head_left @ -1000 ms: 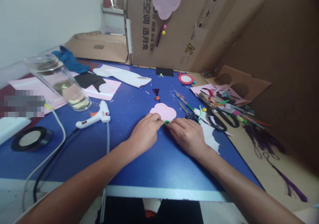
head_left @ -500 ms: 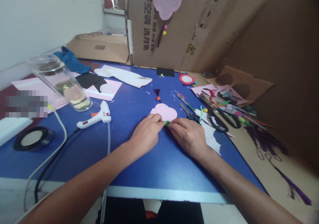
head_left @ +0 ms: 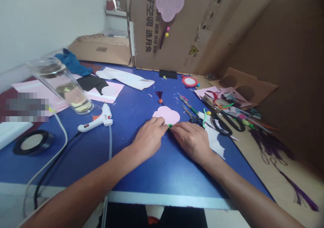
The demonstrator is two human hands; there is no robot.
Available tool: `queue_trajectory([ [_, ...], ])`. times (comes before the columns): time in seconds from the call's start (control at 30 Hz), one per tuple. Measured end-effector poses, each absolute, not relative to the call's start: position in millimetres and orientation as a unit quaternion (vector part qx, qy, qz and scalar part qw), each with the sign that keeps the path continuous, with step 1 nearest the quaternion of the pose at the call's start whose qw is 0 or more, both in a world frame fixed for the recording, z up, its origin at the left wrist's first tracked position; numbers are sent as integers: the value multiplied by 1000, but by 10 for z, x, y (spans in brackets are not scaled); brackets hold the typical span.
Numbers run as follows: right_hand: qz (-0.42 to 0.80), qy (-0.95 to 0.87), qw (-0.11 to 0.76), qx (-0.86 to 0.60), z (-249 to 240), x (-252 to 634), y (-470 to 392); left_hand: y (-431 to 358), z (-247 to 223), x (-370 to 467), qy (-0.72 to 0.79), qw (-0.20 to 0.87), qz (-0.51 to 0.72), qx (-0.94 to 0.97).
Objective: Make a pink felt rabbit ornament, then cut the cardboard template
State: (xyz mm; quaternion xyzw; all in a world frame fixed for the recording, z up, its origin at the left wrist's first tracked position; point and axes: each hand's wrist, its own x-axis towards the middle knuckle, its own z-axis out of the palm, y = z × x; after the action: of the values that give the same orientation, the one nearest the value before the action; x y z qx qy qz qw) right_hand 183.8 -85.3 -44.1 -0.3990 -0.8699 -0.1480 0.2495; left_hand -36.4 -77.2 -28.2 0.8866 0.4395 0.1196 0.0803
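Note:
A pink flower-shaped paper piece [head_left: 167, 115] lies on the blue table, a dark purple tassel [head_left: 158, 95] with an orange bead [head_left: 160, 101] stretching out from its far edge. At its near edge a small green fuzzy strip, like pipe cleaner [head_left: 170, 126], shows between my fingertips. My left hand [head_left: 151, 135] is closed over the paper's lower left edge, its thumb side touching the strip. On the other side my right hand [head_left: 191, 138] pinches the strip, palm down. My fingers cover part of the strip and of the paper's lower edge.
To the left are a white glue gun [head_left: 98, 120], a glass jar [head_left: 73, 93] of liquid and a tape roll [head_left: 32, 142]. Scissors [head_left: 220, 118], a pen [head_left: 188, 104], scraps and tassels [head_left: 270, 142] crowd the right. Cardboard [head_left: 177, 52] stands behind with a similar pink ornament [head_left: 170, 1].
Both hands stay at the paper's near edge. Their fingers have shifted only slightly around the green strip, which shows a little less now.

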Motion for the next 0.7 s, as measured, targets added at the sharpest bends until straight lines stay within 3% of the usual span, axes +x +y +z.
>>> queue_trajectory([
  [0.7, -137, -874, 228, -406, -443, 1829, -849, -811, -261, -330, 431, 42, 93, 897],
])
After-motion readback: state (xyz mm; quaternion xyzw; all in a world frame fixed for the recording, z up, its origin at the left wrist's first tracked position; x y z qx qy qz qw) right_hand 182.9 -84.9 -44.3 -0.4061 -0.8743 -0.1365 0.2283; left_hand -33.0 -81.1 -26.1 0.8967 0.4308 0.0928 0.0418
